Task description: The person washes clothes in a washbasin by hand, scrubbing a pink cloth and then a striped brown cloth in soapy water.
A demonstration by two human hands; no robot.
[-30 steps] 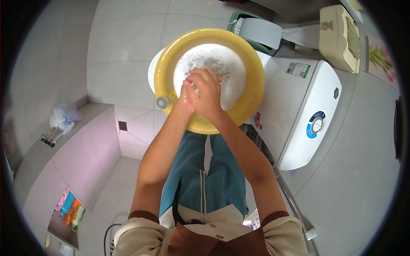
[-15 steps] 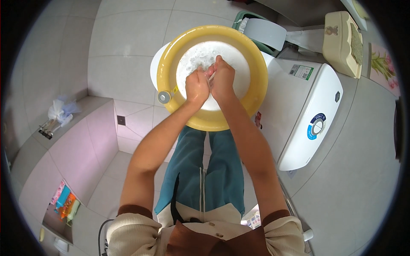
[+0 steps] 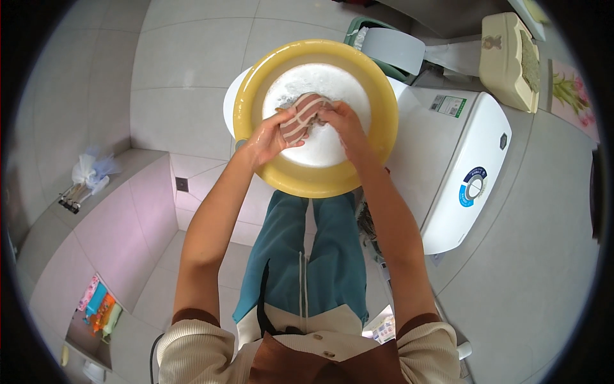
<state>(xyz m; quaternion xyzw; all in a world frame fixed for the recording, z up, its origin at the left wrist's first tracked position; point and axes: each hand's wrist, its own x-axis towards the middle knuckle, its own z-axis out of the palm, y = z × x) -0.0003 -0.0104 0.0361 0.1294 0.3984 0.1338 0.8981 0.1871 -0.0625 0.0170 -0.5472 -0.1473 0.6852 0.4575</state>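
Observation:
A small cloth (image 3: 300, 116) with pinkish-brown and pale stripes is stretched between my hands above the basin. At its lower left, my left hand (image 3: 265, 137) grips it, the thumb on top and the fingers underneath. The fingertips of my right hand (image 3: 345, 124) pinch its right end. Below them is the round yellow basin (image 3: 307, 185), with white, cloudy water (image 3: 320, 153) inside and bubbles toward its far side. Whether the cloth is a sock I cannot tell.
Right of the basin stands a white appliance (image 3: 470, 173) with a round dial. A green bin (image 3: 390, 69) with a grey lid and a cream box (image 3: 508, 61) are at the far right. Several bright packets (image 3: 99, 304) fill a wall niche at lower left; clips (image 3: 70, 200) lie on the ledge.
My hands were close together, squeezing something mostly hidden between them. They have moved apart, and the striped cloth is now spread open between them. The view has shifted slightly.

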